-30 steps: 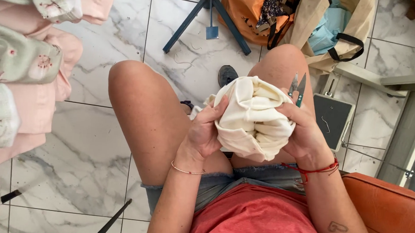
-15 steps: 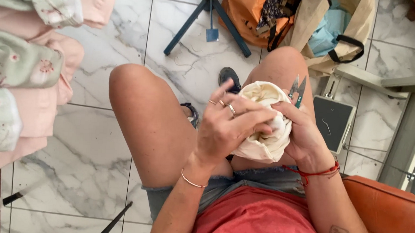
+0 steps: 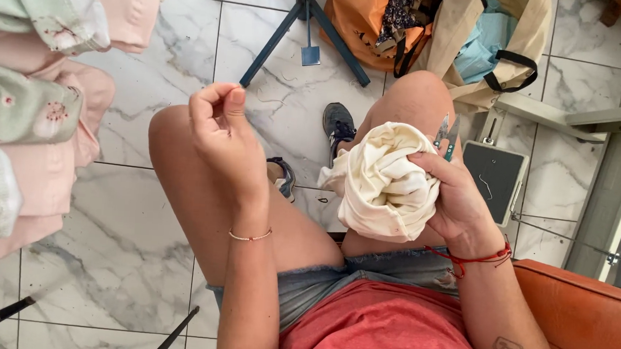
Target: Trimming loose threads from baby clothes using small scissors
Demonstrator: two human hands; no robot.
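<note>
Lifted away from the bundle since a moment ago, the left hand (image 3: pixel 220 129) now hangs over the left thigh, thumb and forefinger pinched together; whether they grip anything is too fine to tell. One cream cloth bundle (image 3: pixel 385 183) sits on the right knee, wrapped from the right by the right hand (image 3: pixel 449 197), whose fingers (image 3: pixel 426 161) curl into its folds while also holding one small pair of snips (image 3: pixel 446 134). Two bags (image 3: pixel 441 31) lie on the floor beyond.
</note>
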